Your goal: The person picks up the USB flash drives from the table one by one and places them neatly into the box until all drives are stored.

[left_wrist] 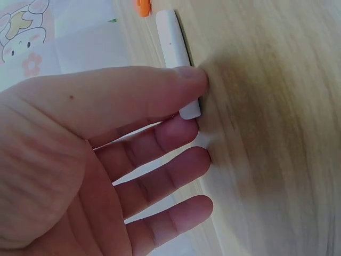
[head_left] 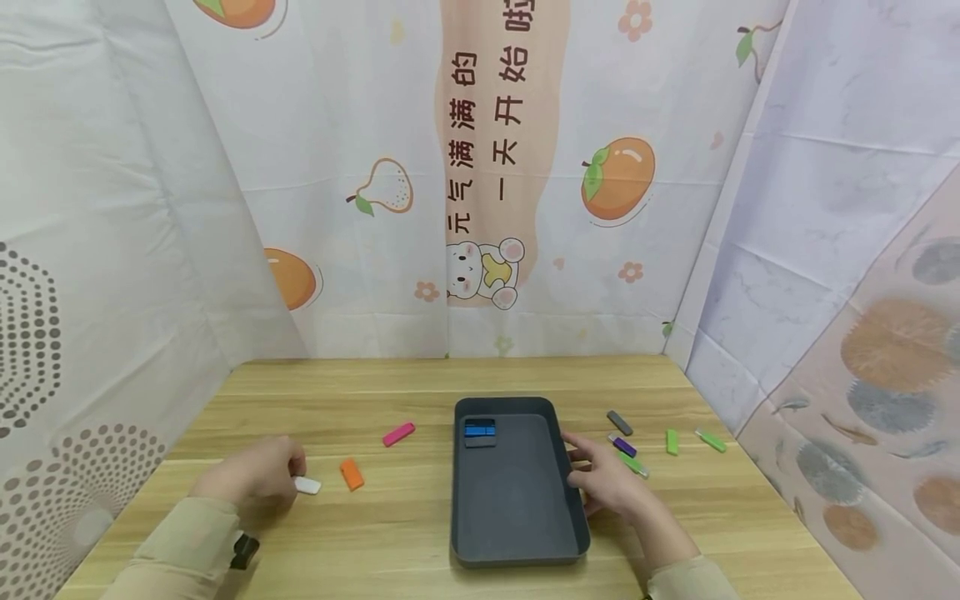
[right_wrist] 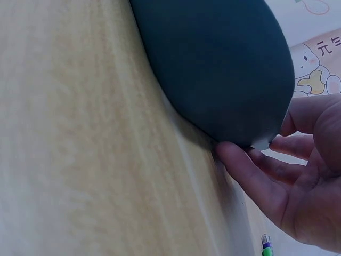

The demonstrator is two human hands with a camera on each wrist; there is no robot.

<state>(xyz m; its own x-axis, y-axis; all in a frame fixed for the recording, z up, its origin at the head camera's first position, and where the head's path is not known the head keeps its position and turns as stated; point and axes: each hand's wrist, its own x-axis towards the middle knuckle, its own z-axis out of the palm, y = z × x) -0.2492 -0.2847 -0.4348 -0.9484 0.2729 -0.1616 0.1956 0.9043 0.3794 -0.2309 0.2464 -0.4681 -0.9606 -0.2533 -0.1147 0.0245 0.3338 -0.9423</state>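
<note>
My left hand (head_left: 262,473) pinches a white USB stick (left_wrist: 173,40) between thumb and index finger, low over the wood at the left. The stick's near end shows just below the thumb, and the other fingers are loosely bent beneath. An orange USB stick (head_left: 352,474) lies just to the right of it, a pink one (head_left: 399,434) farther off. With its fingertips at the rim, my right hand (head_left: 611,477) holds the right wall of a dark grey tray (right_wrist: 213,64). Inside the tray's far left corner lie a blue stick (head_left: 480,431) and dark grey ones.
Right of the tray, several more sticks lie scattered: a grey one (head_left: 619,422), a purple one (head_left: 622,446) and green ones, one (head_left: 633,465) close to my right hand. Printed curtains (head_left: 337,100) enclose the wooden table (head_left: 390,533) at the back and sides.
</note>
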